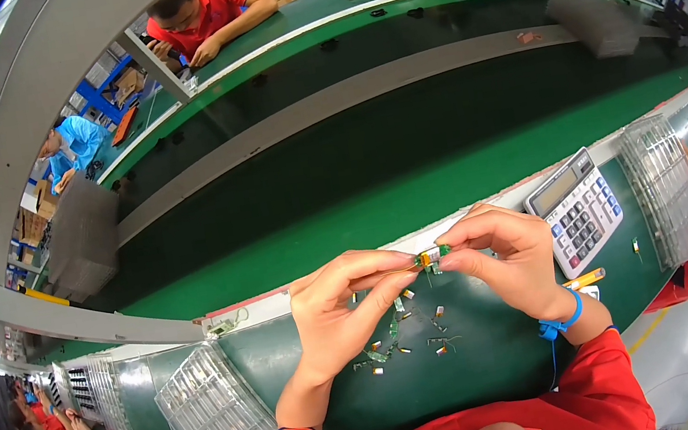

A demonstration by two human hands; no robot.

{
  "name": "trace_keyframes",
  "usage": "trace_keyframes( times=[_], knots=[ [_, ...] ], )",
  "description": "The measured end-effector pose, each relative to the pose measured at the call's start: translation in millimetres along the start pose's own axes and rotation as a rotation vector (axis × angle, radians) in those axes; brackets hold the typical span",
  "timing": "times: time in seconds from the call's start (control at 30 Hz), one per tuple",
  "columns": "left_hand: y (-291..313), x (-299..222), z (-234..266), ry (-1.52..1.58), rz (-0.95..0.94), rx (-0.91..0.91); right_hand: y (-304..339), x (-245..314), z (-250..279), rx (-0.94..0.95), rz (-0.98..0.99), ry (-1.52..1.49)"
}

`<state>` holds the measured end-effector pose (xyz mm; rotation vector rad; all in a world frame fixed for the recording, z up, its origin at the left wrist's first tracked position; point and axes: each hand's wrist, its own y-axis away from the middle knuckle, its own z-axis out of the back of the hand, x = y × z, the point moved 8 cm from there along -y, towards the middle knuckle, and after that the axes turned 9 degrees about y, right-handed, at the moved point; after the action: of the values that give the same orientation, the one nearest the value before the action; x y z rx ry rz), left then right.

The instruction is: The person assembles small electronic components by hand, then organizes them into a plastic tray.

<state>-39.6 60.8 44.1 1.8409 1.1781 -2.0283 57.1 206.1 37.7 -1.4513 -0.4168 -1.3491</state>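
A small green circuit board (431, 257) with a silvery part and a yellow-orange bit is held up between my two hands, above the green tabletop. My left hand (340, 297) pinches its left end between thumb and forefinger. At the other end, the thumb and forefinger of my right hand (507, 255) are closed on its green edge. My fingertips hide part of the board. Below the hands lie several loose small circuit boards (395, 329) with silvery and yellowish parts. A blue wristband (560, 318) with a cord circles my right wrist.
A calculator (577, 211) and a yellow pen-like stick (585, 279) lie right of my hands. Clear plastic trays stand at the left (218, 416) and stacked at the right (663, 189). Beyond the ledge runs a wide green conveyor belt (341, 197). Co-workers sit on both sides and across.
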Motion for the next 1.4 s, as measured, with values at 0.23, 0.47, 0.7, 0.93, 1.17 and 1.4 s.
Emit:
trace_keyframes(
  times=[0.23, 0.47, 0.7, 0.93, 1.17, 1.4],
  knots=[
    [-4, -10, -2, -0.175, -0.097, 0.032, 0, -12, -13, 0.203, -0.207, -0.214],
    [-6, -11, -11, -0.286, -0.118, 0.116, -3, -14, -17, 0.362, -0.342, -0.140],
    [-7, -6, -12, -0.308, -0.075, 0.159, -2, -18, -18, 0.415, -0.266, -0.067],
    [-8, -12, -12, -0.389, -0.150, 0.149, 2, -21, -23, 0.395, -0.276, -0.069],
    [-7, -14, -18, -0.430, -0.218, 0.143, 2, -12, -21, 0.343, -0.113, 0.101],
    [-6, -18, -22, -0.431, -0.283, 0.210, 1, -10, -20, 0.316, -0.117, 0.089]
  ],
)
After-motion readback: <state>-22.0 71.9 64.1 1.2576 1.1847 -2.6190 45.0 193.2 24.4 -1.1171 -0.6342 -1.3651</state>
